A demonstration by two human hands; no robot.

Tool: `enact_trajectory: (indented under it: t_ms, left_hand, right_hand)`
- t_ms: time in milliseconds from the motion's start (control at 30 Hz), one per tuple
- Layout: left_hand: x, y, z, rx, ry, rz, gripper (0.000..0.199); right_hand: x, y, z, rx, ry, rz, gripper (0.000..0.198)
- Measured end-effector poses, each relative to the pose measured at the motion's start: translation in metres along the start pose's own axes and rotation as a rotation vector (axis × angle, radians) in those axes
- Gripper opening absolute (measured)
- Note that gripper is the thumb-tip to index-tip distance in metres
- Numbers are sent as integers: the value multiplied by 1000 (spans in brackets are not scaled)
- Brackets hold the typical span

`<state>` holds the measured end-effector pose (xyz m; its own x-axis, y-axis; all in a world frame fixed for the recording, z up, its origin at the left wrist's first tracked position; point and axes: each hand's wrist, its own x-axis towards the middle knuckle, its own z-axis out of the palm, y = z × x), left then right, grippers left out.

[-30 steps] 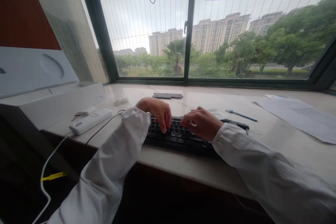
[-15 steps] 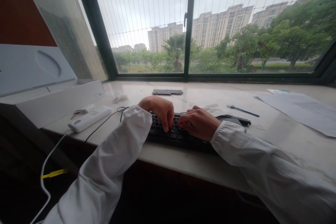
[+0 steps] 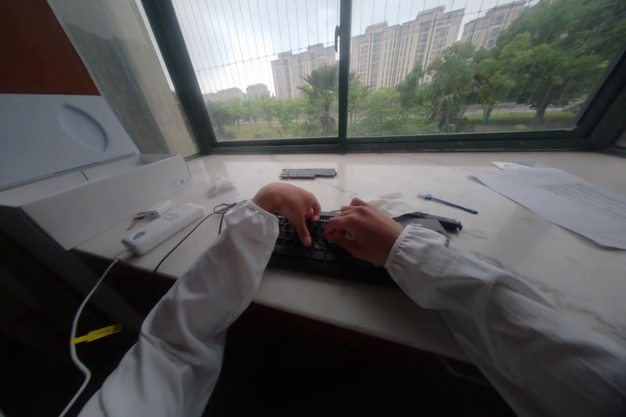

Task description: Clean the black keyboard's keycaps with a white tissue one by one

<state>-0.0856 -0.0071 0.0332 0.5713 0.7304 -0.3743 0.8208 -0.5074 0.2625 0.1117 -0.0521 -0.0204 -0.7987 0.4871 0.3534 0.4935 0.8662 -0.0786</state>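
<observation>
A black keyboard (image 3: 317,259) lies near the front edge of the pale ledge, partly covered by both hands. My left hand (image 3: 289,204) is over its left half, wrist bent, thumb pointing down onto the keys. The fingers are bent and stand apart from the thumb; I see nothing between them. My right hand (image 3: 366,232) rests on the right half with its fingers curled together against the keys. Whatever those fingertips may hold is hidden. Beyond the keyboard sits a grey block of rows that look like keycaps (image 3: 308,173).
Left stand an open white box (image 3: 132,190) and a white power strip (image 3: 163,228) with a cable. A dark cable (image 3: 183,244) runs towards the keyboard. Right of my hands are a black object (image 3: 430,220), a blue pen-like stick (image 3: 450,203) and paper sheets (image 3: 557,202). A window (image 3: 345,78) is behind.
My left fingers have lifted and parted from the thumb, which stays down on the keys. My right hand keeps its place on the keyboard. The whole view has shifted slightly.
</observation>
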Motion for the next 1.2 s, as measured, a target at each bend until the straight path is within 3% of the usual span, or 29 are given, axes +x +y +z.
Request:
enact_trajectory:
  t_ms: [167,300,500,700,800,900,1000,1200]
  left_hand:
    - [13,5,-2,-56,-202,12,31]
    - [19,14,-3,52,-266,-15,35]
    - [18,16,1,116,-247,-42,38]
    - [-2,-3,-5,-6,-140,4,43]
    - [-9,-5,-9,-59,-78,33,45]
    - [-8,3,-6,4,-117,-20,44]
    - [-5,11,0,96,-104,-96,43]
    - [-10,12,2,83,-39,-93,43]
  right_hand:
    - [0,1,1,1,-12,9,14]
    - [0,2,2,-5,-7,1,14]
    - [0,2,2,-17,-12,-8,14]
    - [-2,10,-7,-17,57,17,16]
    - [-4,26,-15,-93,134,97,19]
    - [-8,45,-22,-197,180,208,19]
    - [-14,61,-28,-266,183,301,20]
    - [-26,83,-37,-356,139,495,21]
